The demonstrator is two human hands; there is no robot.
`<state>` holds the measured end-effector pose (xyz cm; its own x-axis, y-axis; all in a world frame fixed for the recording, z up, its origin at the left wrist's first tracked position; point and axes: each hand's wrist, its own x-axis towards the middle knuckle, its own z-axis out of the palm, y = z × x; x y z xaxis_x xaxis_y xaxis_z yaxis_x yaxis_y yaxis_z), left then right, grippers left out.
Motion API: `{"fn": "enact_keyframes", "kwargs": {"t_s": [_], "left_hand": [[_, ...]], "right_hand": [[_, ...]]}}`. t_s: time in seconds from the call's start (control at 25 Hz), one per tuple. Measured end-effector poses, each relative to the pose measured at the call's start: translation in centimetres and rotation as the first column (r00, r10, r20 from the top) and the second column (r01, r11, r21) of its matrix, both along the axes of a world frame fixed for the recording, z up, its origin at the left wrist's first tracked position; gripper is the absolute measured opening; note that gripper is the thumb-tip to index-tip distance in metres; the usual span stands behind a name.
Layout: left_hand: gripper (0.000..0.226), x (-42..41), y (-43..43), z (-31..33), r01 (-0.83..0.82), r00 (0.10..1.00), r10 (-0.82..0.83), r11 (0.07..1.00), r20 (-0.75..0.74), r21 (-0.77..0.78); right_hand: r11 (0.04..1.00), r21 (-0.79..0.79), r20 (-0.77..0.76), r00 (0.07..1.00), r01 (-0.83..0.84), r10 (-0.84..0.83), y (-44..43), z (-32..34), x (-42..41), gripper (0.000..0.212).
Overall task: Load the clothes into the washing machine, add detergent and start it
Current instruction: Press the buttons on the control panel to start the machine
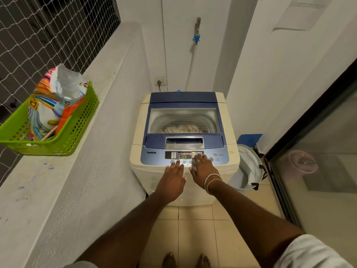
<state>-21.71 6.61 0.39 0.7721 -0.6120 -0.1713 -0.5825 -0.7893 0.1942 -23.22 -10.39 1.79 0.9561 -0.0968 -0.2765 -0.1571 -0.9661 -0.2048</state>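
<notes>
- Tiled floor (pixel 195 229) lies nearest us, and our two arms reach forward over it to the front edge of the washing machine (pixel 184 144).
- Our left hand (pixel 172 182) lies flat on the front lip, fingers spread and empty, its tips just short of the round buttons.
- Our right hand (pixel 202 171), also spread and gripping nothing, rests on the control panel (pixel 184 155), its fingertips at the right end of the lit display.
- We judge the start button (pixel 212 159) to lie just right of those fingertips, so the right hand is the nearer one; a short sideways shift should reach it.
- Beyond the panel the lid (pixel 184 120) is down, and pale clothes (pixel 181 129) show in the drum through its window.
- Far left, the detergent bag (pixel 56 97) stands open in the green basket (pixel 81 120) on the ledge, well apart from both hands.
</notes>
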Motion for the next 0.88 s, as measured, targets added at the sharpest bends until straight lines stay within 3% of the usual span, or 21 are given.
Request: {"fn": "enact_keyframes", "kwargs": {"t_s": [0.88], "left_hand": [[0.06,0.5,2.6,-0.1,-0.017,0.998,0.018,1.0,-0.058,0.012]], "right_hand": [[0.998,0.056,-0.084,0.995,-0.039,0.044,3.5,-1.1,-3.0,0.073]]}}
